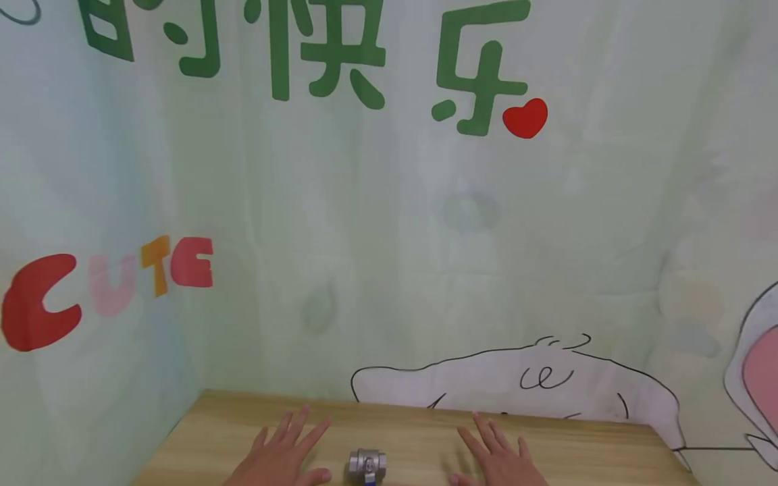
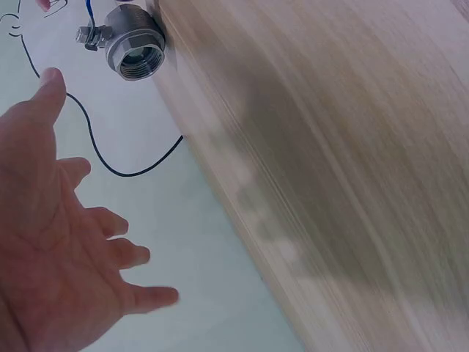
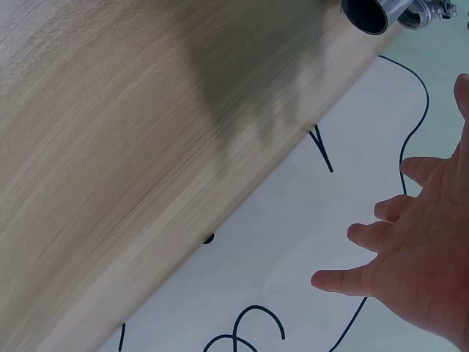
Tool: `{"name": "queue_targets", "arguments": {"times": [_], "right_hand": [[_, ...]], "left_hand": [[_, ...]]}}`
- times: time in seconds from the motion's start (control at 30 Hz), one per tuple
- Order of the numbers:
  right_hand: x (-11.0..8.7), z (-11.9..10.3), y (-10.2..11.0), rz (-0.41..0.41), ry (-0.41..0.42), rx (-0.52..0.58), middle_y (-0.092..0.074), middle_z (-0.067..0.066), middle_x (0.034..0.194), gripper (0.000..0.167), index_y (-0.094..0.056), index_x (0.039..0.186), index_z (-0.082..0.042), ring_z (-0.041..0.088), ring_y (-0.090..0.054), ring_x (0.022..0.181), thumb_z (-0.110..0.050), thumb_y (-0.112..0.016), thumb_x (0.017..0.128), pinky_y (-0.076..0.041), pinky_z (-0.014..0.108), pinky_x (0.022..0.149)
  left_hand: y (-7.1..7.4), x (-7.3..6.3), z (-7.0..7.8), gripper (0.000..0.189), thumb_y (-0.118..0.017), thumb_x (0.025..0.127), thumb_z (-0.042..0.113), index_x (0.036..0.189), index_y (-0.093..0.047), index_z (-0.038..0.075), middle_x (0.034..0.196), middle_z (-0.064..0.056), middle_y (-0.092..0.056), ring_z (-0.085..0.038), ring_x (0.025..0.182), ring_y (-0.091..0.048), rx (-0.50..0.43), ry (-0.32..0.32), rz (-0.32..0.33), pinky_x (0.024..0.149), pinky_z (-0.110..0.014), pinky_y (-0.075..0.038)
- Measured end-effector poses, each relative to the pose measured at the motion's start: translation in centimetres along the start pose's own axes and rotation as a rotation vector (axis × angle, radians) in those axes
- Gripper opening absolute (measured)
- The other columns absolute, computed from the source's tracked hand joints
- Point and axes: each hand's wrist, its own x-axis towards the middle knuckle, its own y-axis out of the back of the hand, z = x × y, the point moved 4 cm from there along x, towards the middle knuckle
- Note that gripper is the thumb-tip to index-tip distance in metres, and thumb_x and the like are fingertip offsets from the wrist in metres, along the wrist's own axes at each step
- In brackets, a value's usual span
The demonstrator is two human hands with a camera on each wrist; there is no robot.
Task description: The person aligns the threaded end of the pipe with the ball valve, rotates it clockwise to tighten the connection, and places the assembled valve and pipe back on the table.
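Observation:
A metal ball valve (image 1: 367, 457) with a blue handle lies on the wooden table between my two hands. In the left wrist view the valve (image 2: 135, 37) shows its threaded opening. My left hand (image 1: 278, 455) is spread left of it, fingers apart, holding nothing. To the valve's right, my right hand (image 1: 500, 460) is likewise spread and holds nothing. In the right wrist view, a hollow silver metal tube (image 3: 394, 7) overlaps the valve (image 3: 426, 13). That tube lies out of the head view.
The light wooden table (image 1: 206, 425) runs back to a pale curtain (image 1: 377, 236) with green characters, a red heart and coloured letters. A curtain also hangs at the table's left side. Hand shadows fall across the tabletop.

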Motion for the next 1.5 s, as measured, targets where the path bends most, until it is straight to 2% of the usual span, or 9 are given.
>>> {"name": "queue_targets", "arguments": {"times": [0.23,0.47,0.67,0.77,0.97,1.07,1.2,1.3,1.5], "right_hand": [[0.1,-0.6,0.3,0.029,0.002,0.018,-0.040,0.015,0.151,0.078,-0.050,0.141,-0.020,0.045,-0.041,0.133,-0.072,-0.053,0.083,-0.028,0.080,0.094],[0.1,-1.0,0.9,0.097,0.036,0.030,-0.042,0.017,0.149,0.082,-0.051,0.141,-0.021,0.052,-0.045,0.126,-0.073,-0.058,0.078,-0.038,0.075,0.089],[0.2,-0.9,1.6,0.084,0.040,0.125,-0.039,0.023,0.150,0.090,-0.045,0.145,-0.020,0.057,-0.046,0.121,-0.071,-0.065,0.074,-0.050,0.066,0.074],[0.2,-1.1,1.9,0.051,0.005,0.174,-0.038,0.025,0.149,0.092,-0.044,0.146,-0.020,0.053,-0.053,0.115,-0.069,-0.068,0.072,-0.052,0.062,0.070],[0.4,-1.3,2.4,0.004,-0.127,0.249,-0.042,0.026,0.145,0.096,-0.045,0.145,-0.020,0.047,-0.059,0.110,-0.070,-0.071,0.068,-0.052,0.059,0.078],[0.4,-1.1,2.5,0.012,-0.184,0.292,-0.050,0.022,0.140,0.095,-0.047,0.144,-0.020,0.044,-0.057,0.115,-0.071,-0.071,0.068,-0.050,0.059,0.087],[0.3,-0.8,2.5,0.028,-0.248,0.387,-0.063,0.019,0.125,0.089,-0.049,0.143,-0.018,0.034,-0.066,0.101,-0.066,-0.072,0.071,-0.053,0.053,0.082],[0.3,-0.5,2.5,0.019,-0.309,0.473,-0.069,0.020,0.109,0.085,-0.050,0.142,-0.016,0.028,-0.068,0.088,-0.063,-0.072,0.074,-0.055,0.048,0.073],[0.2,0.0,1.9,-0.057,-0.424,0.678,-0.069,0.015,0.090,0.087,-0.045,0.144,-0.007,0.021,-0.063,0.066,-0.059,-0.070,0.079,-0.055,0.035,0.054]], "left_hand": [[0.4,0.1,0.0,0.080,-0.048,0.084,0.073,0.149,-0.039,0.028,0.157,-0.021,-0.025,-0.058,0.139,-0.017,-0.026,0.091,-0.046,0.092,-0.087,-0.006],[0.7,0.1,-0.1,0.079,-0.051,0.081,0.073,0.148,-0.040,0.033,0.156,-0.019,-0.028,-0.062,0.135,-0.019,-0.095,0.146,-0.069,0.087,-0.088,-0.014],[1.8,-0.3,0.1,0.076,-0.056,0.084,0.066,0.147,-0.042,0.028,0.150,-0.023,-0.039,-0.064,0.127,-0.033,-0.163,0.060,0.042,0.085,-0.080,-0.034],[2.3,-0.4,0.3,0.076,-0.057,0.084,0.065,0.147,-0.044,0.023,0.147,-0.021,-0.043,-0.055,0.128,-0.041,-0.184,0.036,0.083,0.091,-0.075,-0.036],[2.7,-0.2,0.5,0.074,-0.058,0.087,0.061,0.146,-0.045,0.020,0.144,-0.011,-0.051,-0.040,0.126,-0.051,-0.242,0.031,0.143,0.097,-0.064,-0.041],[2.4,-0.1,0.2,0.072,-0.058,0.089,0.056,0.150,-0.039,0.023,0.147,-0.019,-0.045,-0.040,0.097,-0.066,-0.376,0.044,0.123,0.077,-0.055,-0.054],[1.7,0.0,-0.3,0.073,-0.060,0.091,0.051,0.153,-0.030,0.027,0.149,-0.032,-0.033,-0.030,0.072,-0.066,-0.660,0.107,0.054,0.050,-0.043,-0.056],[1.2,0.1,-0.5,0.075,-0.059,0.092,0.049,0.154,-0.026,0.023,0.148,-0.037,-0.028,-0.034,0.083,-0.067,-0.821,0.128,0.016,0.051,-0.049,-0.057],[0.3,0.1,-0.6,0.079,-0.062,0.093,0.040,0.155,-0.020,0.015,0.148,-0.037,-0.027,-0.036,0.086,-0.068,-0.997,0.112,-0.034,0.058,-0.049,-0.058]]}}
